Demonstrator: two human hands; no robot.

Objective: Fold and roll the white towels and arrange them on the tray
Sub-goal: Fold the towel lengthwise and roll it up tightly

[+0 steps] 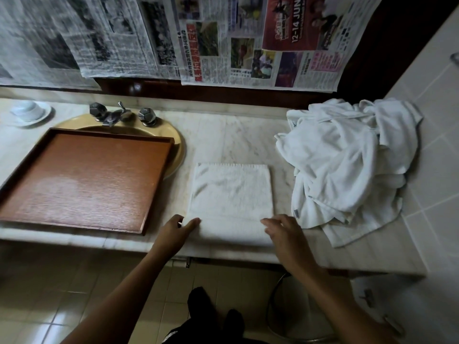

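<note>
Near corners of the folded towel (231,194) meet left hand (175,230), right hand (284,234).

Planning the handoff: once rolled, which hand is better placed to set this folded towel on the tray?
Likely left: the left hand touches the folded towel at its left corner, by the wooden tray; the right hand is nearer the towel pile.

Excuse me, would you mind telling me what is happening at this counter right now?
A person is working on a folded white terry towel lying flat on the pale marble counter. The left hand and right hand are at its near corners, and rolling has not begun. The brown wooden tray, set partly over the yellowish oval sink, holds no towels yet. A heap of unfolded white towels waits on the right.
</note>
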